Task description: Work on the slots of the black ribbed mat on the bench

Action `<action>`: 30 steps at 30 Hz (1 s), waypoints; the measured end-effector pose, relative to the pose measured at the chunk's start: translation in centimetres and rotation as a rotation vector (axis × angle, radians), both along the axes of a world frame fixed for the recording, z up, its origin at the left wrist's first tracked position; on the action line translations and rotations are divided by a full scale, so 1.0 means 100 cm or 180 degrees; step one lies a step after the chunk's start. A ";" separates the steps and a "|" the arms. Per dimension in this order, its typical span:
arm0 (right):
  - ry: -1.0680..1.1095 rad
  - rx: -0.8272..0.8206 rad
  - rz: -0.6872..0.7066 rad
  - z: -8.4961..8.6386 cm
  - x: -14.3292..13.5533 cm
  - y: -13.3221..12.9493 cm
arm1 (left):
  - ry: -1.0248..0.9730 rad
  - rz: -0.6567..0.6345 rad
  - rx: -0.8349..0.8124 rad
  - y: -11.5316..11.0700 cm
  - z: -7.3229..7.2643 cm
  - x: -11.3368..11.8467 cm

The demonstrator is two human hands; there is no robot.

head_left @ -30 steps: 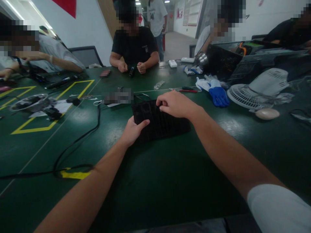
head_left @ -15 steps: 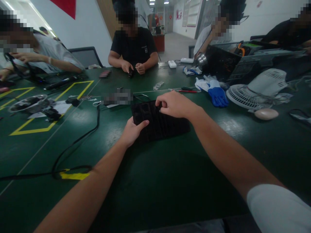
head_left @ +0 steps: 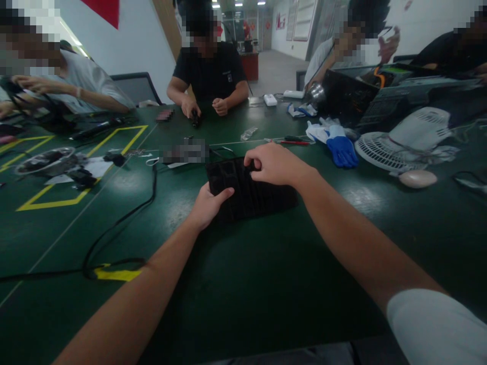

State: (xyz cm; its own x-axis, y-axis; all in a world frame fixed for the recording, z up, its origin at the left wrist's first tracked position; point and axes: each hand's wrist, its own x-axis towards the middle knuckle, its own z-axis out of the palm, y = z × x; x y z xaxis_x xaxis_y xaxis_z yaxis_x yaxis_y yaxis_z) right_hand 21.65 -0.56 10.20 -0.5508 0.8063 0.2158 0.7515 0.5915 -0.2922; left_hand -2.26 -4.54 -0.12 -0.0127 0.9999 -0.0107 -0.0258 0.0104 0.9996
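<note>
A flat, black rectangular case with ribs or compartments point(head_left: 262, 197) is tilted up a little over the green table in front of me. My left hand point(head_left: 209, 203) grips its left end, the thumb lying over the front face and the other fingers hidden behind. At the upper edge, my right hand point(head_left: 272, 163) is closed in a pinch, fingers curled against the black surface. Whatever lies between those fingertips is too small and dark to make out.
Beyond the case lie a screwdriver point(head_left: 297, 140), a small plastic bag point(head_left: 249, 134) and blue-white gloves point(head_left: 340, 147). A white fan part point(head_left: 395, 142) stands right. A black cable point(head_left: 125, 220) crosses the left side. Across the table, a person in black point(head_left: 213, 76) handles a small dark object.
Both my hands and the black case stay almost still. Across the table, the person's hand with the dark object shifts slightly left; another person at the right raises a hand.
</note>
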 end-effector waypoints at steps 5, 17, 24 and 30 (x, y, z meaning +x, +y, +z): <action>-0.0014 -0.0022 -0.0013 -0.001 -0.001 0.000 | 0.0011 -0.0016 -0.0003 0.000 0.001 0.001; -0.0066 0.0006 0.0008 0.000 -0.001 -0.001 | 0.0041 -0.0080 0.0035 0.000 0.001 0.000; -0.0063 0.0070 0.0018 -0.005 0.002 0.001 | -0.0052 -0.0149 0.0058 0.000 0.001 0.004; -0.0103 0.0170 0.0139 -0.008 0.006 0.004 | 0.0006 -0.0219 0.0162 0.003 -0.003 0.006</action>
State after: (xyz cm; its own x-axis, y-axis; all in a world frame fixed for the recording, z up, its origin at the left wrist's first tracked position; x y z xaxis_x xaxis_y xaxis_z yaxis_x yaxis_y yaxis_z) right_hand 22.22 -0.16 9.45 -0.5926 0.7691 0.2393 0.7330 0.6381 -0.2355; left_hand -1.69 -4.27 -0.40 0.0561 0.9976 0.0400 -0.0249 -0.0387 0.9989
